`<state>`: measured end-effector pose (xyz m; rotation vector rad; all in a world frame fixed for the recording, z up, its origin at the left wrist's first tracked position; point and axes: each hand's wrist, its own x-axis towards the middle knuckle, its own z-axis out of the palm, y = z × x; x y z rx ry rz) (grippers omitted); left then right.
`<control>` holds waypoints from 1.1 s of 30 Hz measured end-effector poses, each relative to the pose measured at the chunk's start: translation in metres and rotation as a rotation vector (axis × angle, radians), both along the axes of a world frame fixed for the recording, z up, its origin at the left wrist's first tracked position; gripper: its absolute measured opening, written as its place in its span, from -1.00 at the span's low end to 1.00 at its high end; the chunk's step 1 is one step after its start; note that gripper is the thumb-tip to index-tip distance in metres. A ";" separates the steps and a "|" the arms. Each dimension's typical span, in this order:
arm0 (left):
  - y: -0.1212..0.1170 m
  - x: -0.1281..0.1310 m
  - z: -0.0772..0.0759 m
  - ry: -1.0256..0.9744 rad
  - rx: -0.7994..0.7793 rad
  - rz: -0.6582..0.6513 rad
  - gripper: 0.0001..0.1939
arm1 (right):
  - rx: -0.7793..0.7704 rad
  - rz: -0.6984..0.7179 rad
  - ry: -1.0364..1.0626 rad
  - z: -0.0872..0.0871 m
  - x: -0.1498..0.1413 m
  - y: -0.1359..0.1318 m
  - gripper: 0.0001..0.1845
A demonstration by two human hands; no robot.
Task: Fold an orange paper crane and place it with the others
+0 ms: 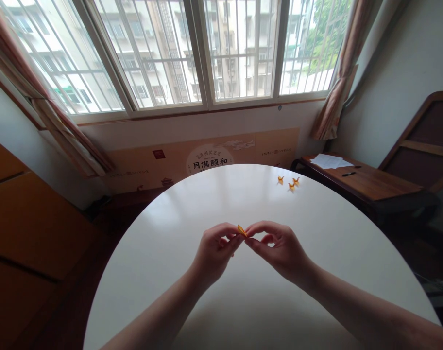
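Note:
A small piece of folded yellow paper (242,230) is pinched between my two hands, above the middle of the white round table (192,204). My left hand (218,245) grips it from the left with thumb and forefinger. From the other side my right hand (278,245) pinches its right end, the fingertips of both hands almost touching. Most of the paper is hidden behind the fingers, so its exact folds cannot be made out. Three small yellow origami birds (291,183) stand together near the table's far right edge.
Beyond the table's right side, a wooden bench (374,180) bears white papers (327,161) and a black pen (348,174). A barred window (207,58) with tied curtains (340,97) spans the far wall. An orange-brown cabinet (32,228) stands at the left.

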<state>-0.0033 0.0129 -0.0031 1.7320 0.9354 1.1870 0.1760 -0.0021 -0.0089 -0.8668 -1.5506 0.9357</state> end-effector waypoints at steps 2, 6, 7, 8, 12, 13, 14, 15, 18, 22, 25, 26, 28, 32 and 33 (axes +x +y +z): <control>0.000 -0.001 -0.001 0.035 0.025 0.000 -0.76 | -0.041 0.019 0.026 0.000 0.000 0.001 -0.85; 0.001 -0.003 -0.001 0.105 0.088 0.013 -0.79 | -0.131 0.071 0.060 0.000 0.001 0.003 -0.78; 0.001 -0.003 -0.002 0.116 0.094 0.015 -0.80 | -0.152 0.081 0.063 0.000 0.001 0.004 -0.75; 0.001 -0.004 -0.002 0.125 0.097 0.015 -0.80 | -0.170 0.089 0.067 0.001 0.001 0.004 -0.73; 0.001 -0.003 -0.002 0.124 0.081 0.010 -0.80 | -0.211 0.104 0.092 0.001 0.002 0.006 -0.68; 0.002 -0.003 -0.003 0.113 0.065 0.004 -0.80 | -0.218 0.104 0.101 0.000 0.003 0.006 -0.69; 0.002 -0.003 -0.003 0.099 0.046 -0.002 -0.79 | -0.225 0.103 0.109 -0.001 0.003 0.007 -0.70; 0.002 -0.003 -0.003 0.086 0.027 -0.008 -0.78 | -0.234 0.098 0.116 -0.002 0.003 0.007 -0.71; 0.002 -0.003 -0.005 0.071 -0.022 -0.007 -0.76 | -0.256 0.073 0.121 -0.006 0.002 0.009 -0.71; 0.002 -0.003 -0.006 0.076 -0.061 0.003 -0.75 | -0.249 0.044 0.121 -0.009 0.001 0.010 -0.70; 0.002 -0.002 -0.006 0.078 -0.063 0.016 -0.75 | -0.242 0.030 0.155 -0.008 0.001 0.011 -0.67; 0.002 -0.002 -0.005 0.081 -0.062 0.020 -0.75 | -0.252 0.033 0.167 -0.008 0.001 0.011 -0.65; 0.002 -0.002 -0.005 0.095 -0.057 0.031 -0.75 | -0.296 0.069 0.178 -0.007 0.001 0.012 -0.63; 0.002 -0.002 -0.005 0.147 -0.042 0.060 -0.74 | -0.415 0.172 0.174 -0.005 0.001 0.013 -0.66; 0.002 -0.003 -0.005 0.151 -0.049 0.060 -0.74 | -0.440 0.174 0.174 -0.004 0.002 0.013 -0.67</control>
